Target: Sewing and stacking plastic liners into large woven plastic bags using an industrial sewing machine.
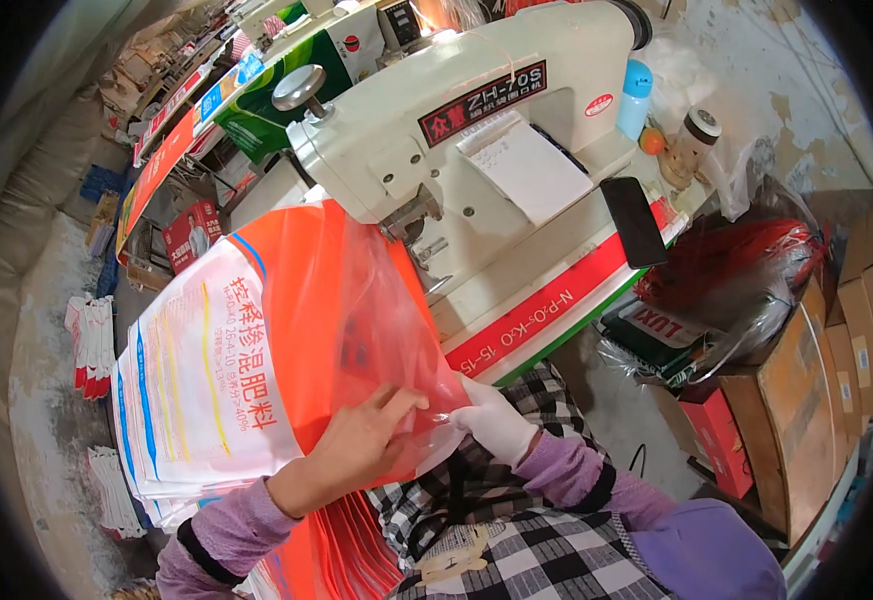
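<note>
An orange and white woven sack (287,330) lies in front of me, its far end close to the needle area of a cream industrial sewing machine (377,160). Thin clear plastic film (382,310), apparently the sack's liner, sticks out along its right side. My left hand (352,440), bare, rests over the film with fingers bent and pinching its near edge. In a white glove, my right hand (497,425) grips the same edge just to the right, thumb and fingers pressed together. The two hands are close, with gathered film between them.
A stack of orange sacks (347,550) lies below my left forearm. On the machine table are a notepad (527,165), a black phone (635,222), a blue bottle (635,100), an orange fruit (653,140) and a jar (692,145). Cardboard boxes (797,410) stand at right.
</note>
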{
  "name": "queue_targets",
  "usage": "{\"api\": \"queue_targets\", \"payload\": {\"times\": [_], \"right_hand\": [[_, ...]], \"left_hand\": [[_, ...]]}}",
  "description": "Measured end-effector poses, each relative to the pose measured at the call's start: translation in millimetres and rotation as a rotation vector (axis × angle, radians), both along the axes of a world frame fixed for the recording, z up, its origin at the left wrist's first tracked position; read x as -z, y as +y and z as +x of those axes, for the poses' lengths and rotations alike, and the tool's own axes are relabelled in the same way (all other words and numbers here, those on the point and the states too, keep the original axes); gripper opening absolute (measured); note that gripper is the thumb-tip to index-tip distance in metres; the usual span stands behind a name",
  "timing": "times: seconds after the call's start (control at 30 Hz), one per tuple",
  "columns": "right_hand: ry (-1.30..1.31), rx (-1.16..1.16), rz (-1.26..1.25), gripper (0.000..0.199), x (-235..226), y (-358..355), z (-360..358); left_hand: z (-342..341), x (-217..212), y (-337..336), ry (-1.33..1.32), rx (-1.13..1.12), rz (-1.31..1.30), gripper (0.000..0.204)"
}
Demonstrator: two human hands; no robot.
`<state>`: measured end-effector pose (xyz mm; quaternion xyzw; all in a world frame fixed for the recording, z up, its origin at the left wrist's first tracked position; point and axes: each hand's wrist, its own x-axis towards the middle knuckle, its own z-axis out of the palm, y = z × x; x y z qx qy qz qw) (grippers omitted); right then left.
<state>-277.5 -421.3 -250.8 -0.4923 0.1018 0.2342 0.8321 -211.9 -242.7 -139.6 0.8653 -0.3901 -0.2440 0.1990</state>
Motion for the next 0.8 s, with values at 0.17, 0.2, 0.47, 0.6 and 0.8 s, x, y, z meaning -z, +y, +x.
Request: {"api": "queue_targets", "payload": {"times": [0.17,0.2,0.47,0.6,0.8], "right_hand": [[-0.337,0.113,-0.118,0.061,10,3,-5],[-0.396,0.139,-0.125,0.061,8,4,-5],[-0.406,0.103,-0.312,0.055,-6,3,-6],[-0.353,0.121,-0.136,0.053,14,-1,-8],[-0.096,0.066,-0.158,0.05,9,3,-6]], "left_hand": [[13,25,22,0.017,-0.03,0.07,0.016],[14,25,24,0.059,-0.13,0.153,0.021],[24,22,40,-0.084,0.306,0.546,0.033],[19,-15,25,-0.208,0.257,0.177,0.024],[-2,-2,49,0.517,-0.43,-0.388,0.008]]}}
